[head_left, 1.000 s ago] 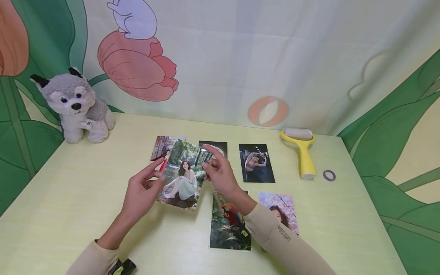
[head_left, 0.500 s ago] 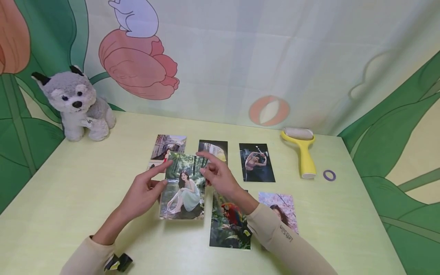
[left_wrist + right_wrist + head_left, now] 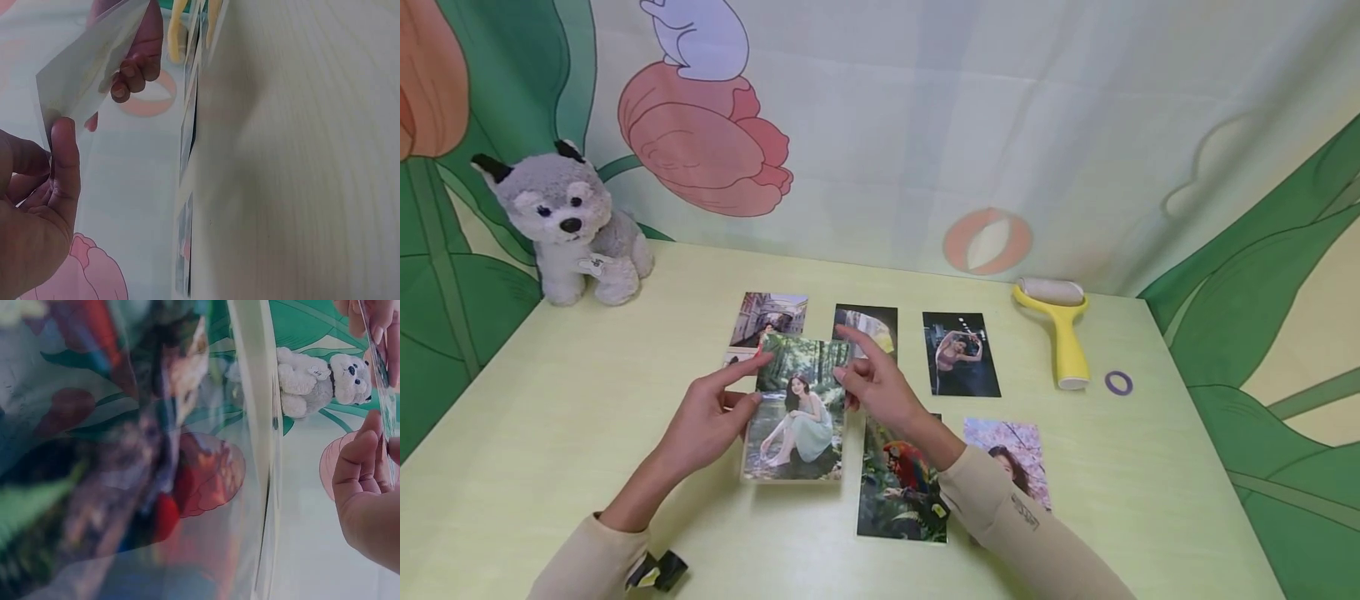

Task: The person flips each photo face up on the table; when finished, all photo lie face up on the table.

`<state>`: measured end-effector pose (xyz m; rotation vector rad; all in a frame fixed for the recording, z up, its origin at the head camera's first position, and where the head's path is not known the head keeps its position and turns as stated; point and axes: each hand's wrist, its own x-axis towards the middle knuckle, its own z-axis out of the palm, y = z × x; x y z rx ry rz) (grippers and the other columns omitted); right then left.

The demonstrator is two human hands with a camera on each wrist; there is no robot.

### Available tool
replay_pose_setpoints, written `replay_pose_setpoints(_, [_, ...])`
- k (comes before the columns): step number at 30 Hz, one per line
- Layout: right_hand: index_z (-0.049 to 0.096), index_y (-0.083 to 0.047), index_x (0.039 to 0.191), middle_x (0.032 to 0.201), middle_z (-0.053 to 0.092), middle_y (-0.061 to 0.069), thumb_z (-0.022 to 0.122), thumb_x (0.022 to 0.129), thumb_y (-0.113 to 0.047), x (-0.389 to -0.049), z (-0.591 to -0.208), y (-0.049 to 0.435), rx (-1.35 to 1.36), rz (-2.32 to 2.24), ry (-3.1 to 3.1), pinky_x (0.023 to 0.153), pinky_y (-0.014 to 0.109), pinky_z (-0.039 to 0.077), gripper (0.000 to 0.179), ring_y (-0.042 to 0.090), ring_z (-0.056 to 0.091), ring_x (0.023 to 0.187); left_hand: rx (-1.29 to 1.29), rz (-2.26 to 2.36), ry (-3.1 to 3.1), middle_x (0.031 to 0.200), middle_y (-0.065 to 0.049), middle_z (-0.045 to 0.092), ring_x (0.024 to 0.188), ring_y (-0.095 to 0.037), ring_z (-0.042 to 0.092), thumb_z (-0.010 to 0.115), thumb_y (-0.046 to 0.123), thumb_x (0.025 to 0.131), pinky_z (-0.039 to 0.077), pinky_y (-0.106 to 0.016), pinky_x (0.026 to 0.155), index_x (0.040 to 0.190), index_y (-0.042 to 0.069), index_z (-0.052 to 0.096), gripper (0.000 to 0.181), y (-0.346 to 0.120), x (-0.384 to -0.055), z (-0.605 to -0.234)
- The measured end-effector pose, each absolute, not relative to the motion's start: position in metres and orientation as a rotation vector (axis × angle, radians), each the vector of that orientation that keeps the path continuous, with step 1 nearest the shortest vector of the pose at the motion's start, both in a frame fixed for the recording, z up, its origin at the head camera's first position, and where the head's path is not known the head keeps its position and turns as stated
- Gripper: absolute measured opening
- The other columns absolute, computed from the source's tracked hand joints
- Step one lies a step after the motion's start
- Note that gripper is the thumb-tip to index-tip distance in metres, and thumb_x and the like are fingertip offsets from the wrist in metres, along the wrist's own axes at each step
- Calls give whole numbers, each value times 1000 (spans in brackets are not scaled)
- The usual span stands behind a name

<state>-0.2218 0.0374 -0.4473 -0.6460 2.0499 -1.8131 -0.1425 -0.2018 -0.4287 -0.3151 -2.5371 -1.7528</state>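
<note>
Both hands hold one photo print (image 3: pixel 797 417) above the table, a picture of a seated person in a pale green dress by a forest stream. My left hand (image 3: pixel 711 417) pinches its left edge between thumb and fingers. On the opposite edge, my right hand (image 3: pixel 883 383) pinches near the upper corner. In the left wrist view the white back of the print (image 3: pixel 87 69) shows, off the tabletop. Behind it lie a canal-bridge photo (image 3: pixel 767 321), partly covered, and a dark photo with a yellow shape (image 3: pixel 865 321). A parrot photo (image 3: pixel 898 500) lies under the right forearm.
A photo of a stretching person (image 3: pixel 958 358) lies right of the hands, and a pink blossom photo (image 3: pixel 1018 442) is partly under the right sleeve. Further right are a yellow-handled roller (image 3: pixel 1067 342) and a purple ring (image 3: pixel 1118 383). A plush husky (image 3: pixel 572 225) sits back left.
The held photo has come down toward the near side of the table and turned from tilted to nearly straight. In the last half second it shifted slightly left. Both hands keep their grip.
</note>
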Motion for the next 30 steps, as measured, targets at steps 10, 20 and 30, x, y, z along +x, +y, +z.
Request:
replay_pose_setpoints(10, [34,-10,154,84,63,20,61,95,2,-208,-439,39,-785,-1657,2080,61,38,57,66,28,65,63,-221,-1731,-2619,138,-29,53,46,-12,50,54,-7,94,39,-26,41,146,6,50,54,-213,-140,-427])
replay_pose_setpoints(20, [44,-16,147,75,68,12,66,93,1,-200,-440,27,-656,-1243,2093,62,38,60,61,32,73,67,-182,-1675,-2914,120,-31,56,60,-17,67,58,-6,91,55,-33,50,144,-4,48,54,-226,-138,-436])
replay_pose_setpoints(30, [60,-7,106,62,70,13,70,88,4,-196,-447,7,-610,-1036,2116,54,32,57,23,26,70,52,-217,-1365,-3202,82,-7,57,46,-13,55,67,2,90,47,-29,46,143,-7,49,57,-226,-140,-452])
